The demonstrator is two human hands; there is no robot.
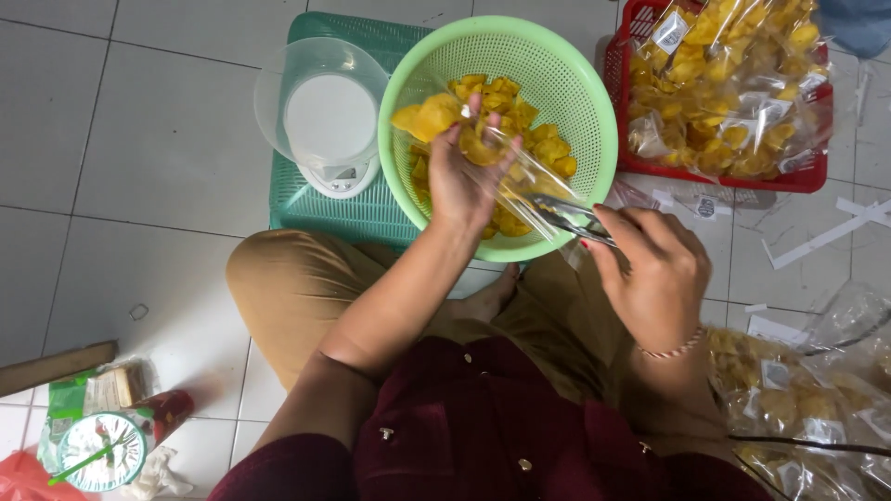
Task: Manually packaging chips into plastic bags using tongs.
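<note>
We are gripping yellow chips (436, 116) in our left hand (461, 176), just above the clear bag (529, 181) our right hand (654, 269) is pinching; its mouth is slanting up-left toward the chips.

A home floor is serving as a small snack-packing spot: the person is sitting on white tiles (139, 167), with a kitchen scale (327, 121) at eleven o'clock, a green colander of yellow chips (575, 102) at twelve, and a red basket of sealed bags (733, 176) at one.
</note>
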